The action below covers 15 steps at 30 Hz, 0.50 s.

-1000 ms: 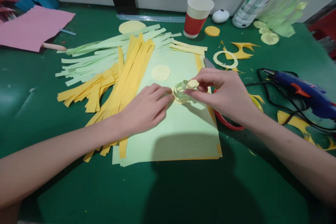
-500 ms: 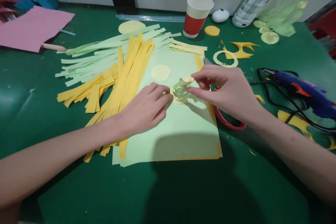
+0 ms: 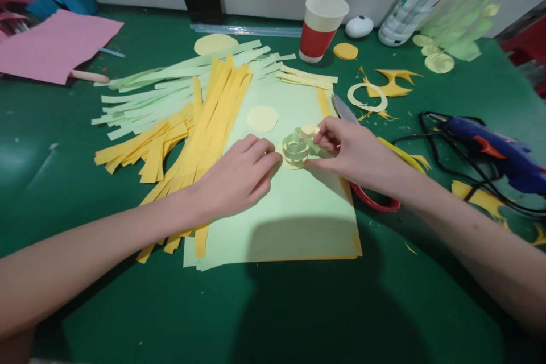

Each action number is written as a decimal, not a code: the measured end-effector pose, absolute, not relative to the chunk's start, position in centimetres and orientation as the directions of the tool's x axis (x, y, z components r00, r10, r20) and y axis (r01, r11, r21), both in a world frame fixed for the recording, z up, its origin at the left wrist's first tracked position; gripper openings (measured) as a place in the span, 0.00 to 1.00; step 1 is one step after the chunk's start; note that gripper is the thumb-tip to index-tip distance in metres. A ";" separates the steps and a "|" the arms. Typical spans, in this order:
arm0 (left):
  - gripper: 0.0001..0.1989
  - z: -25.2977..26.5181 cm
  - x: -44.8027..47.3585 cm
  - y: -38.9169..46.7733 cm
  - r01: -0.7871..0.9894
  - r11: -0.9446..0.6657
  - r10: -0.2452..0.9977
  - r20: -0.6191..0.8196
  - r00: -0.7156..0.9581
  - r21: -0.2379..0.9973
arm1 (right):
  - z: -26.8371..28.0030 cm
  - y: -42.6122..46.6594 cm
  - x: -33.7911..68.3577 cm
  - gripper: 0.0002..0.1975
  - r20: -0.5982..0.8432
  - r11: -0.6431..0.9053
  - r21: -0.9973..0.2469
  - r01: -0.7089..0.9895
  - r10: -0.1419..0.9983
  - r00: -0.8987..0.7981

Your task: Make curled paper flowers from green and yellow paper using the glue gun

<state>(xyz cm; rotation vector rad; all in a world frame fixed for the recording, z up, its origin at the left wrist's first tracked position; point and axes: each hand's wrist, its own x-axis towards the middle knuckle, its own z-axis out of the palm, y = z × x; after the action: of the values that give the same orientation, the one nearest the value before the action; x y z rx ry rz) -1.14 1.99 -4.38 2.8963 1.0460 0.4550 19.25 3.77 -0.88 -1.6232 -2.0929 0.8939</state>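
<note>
A small coil of pale green paper strip (image 3: 296,148) stands on a cream paper disc (image 3: 292,165), with a small pale yellow paper piece (image 3: 309,131) at its top right. My left hand (image 3: 243,176) rests on the green paper sheets (image 3: 273,205), fingers curled, its tips pinching the disc's left edge. On the right side, my right hand (image 3: 350,148) is closed around the coil, thumb low by the disc and fingers beside the small yellow piece. Scissors with red-yellow handles (image 3: 375,202) lie partly beneath my right hand.
Yellow strips (image 3: 213,119) and green strips (image 3: 140,96) fan out leftward. A paper cup (image 3: 321,28), a paper ring (image 3: 352,94) and orange scraps (image 3: 392,82) lie farther back. To the right is a blue glue gun (image 3: 490,148) with a black cord.
My right hand has lowered and shifted slightly right, its thumb now down by the disc. More of the coil and the scissors shows. My left hand has hardly moved.
</note>
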 end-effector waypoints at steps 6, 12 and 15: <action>0.12 -4.5 -1.1 2.1 0.609 -0.783 0.617 0.280 0.735 0.126 | -1.1 3.7 19.1 0.18 -0.122 0.149 -0.599 0.786 0.954 -0.274; 0.12 -4.5 -1.2 2.1 0.606 -0.784 0.617 0.277 0.737 0.133 | -1.2 3.7 19.1 0.17 -0.117 0.161 -0.567 0.808 0.955 -0.273; 0.12 -4.4 -1.2 2.0 0.604 -0.784 0.618 0.273 0.737 0.142 | -1.2 3.6 19.2 0.15 -0.118 0.171 -0.565 0.808 0.952 -0.284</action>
<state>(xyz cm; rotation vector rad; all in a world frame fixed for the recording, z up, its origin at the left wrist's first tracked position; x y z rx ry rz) -1.22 2.00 -4.45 2.8871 1.0159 0.4778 19.16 3.65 -1.25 -1.6934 -2.1863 0.7890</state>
